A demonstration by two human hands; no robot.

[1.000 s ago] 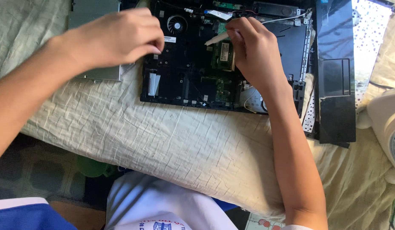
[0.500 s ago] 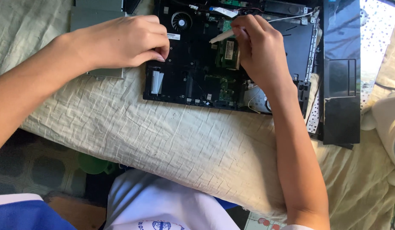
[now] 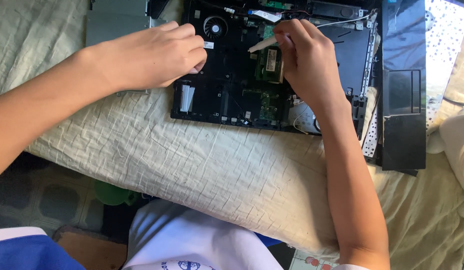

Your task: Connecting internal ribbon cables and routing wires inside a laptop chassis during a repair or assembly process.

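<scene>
We see an opened laptop base (image 3: 232,95) lying on a pale, wrinkled cloth (image 3: 202,170), its black inner frame and green circuit boards bare to view. Our left hand (image 3: 152,57) rests curled on the left edge of the base, just below the round cooling fan (image 3: 215,26), its fingers folded in and pressing on the frame; it grips nothing that we can make out. Our right hand (image 3: 307,62) is closed around a thin pale stick-like tool (image 3: 264,44), pinched between thumb and fingertips, with the tip angled leftward over the small green memory board (image 3: 269,65) near the middle of the base. Whether the tip touches the board we cannot tell. A grey metal panel (image 3: 117,20) lies on the cloth beside the left hand, partly under it. To the right of the base, a glossy black cover piece (image 3: 403,90) stands alongside.
</scene>
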